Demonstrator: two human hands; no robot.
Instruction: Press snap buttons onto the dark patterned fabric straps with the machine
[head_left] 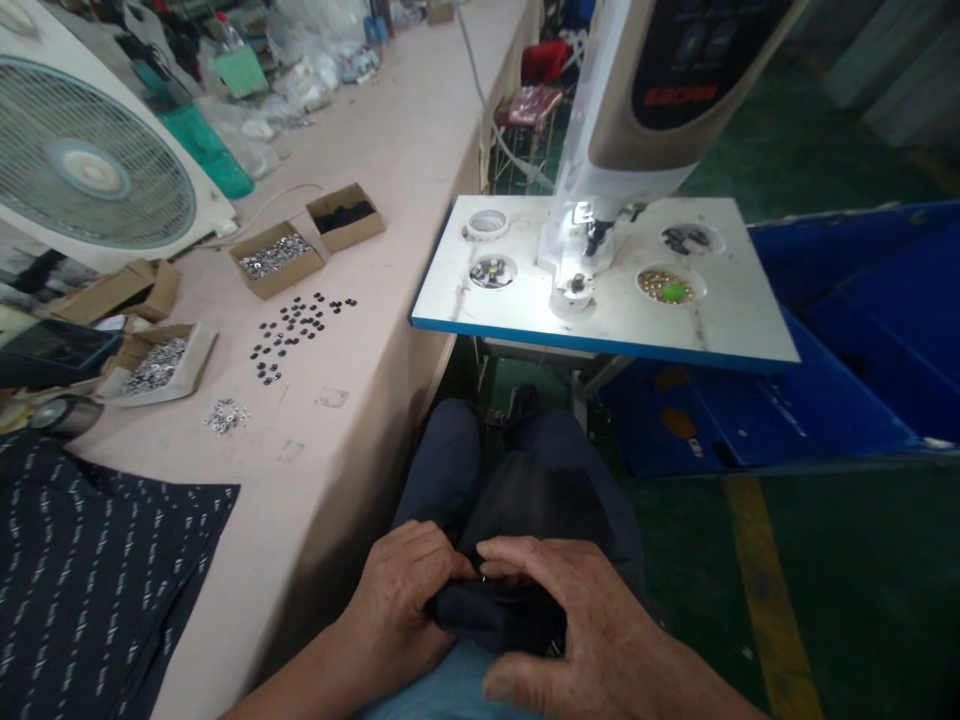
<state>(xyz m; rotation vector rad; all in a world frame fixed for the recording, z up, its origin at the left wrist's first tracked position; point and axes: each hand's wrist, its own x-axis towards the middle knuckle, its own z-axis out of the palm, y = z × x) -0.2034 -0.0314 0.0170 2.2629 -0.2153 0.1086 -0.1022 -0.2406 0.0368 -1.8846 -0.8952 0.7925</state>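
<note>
Over my lap, my left hand (405, 590) is closed on a bunched piece of black cloth (491, 615), its thumb and fingers pinching the near fold. My right hand (592, 610) curves around the other side of the same cloth, fingertips close to the left thumb and its own thumb lower down. A tiny shiny spot shows between the fingertips, too small to name. More dark fabric (540, 500) hangs between my knees. Ahead stands a white press machine (622, 120) on a small white table (510, 320) with a lit die.
Black snap parts (300, 325) and small silver pieces (225, 416) lie loose on the long table (360, 370). Cardboard boxes (281, 275) hold metal parts. A fan (94, 165) and printed black fabric (97, 570) are left; blue bins (750, 420) stand right.
</note>
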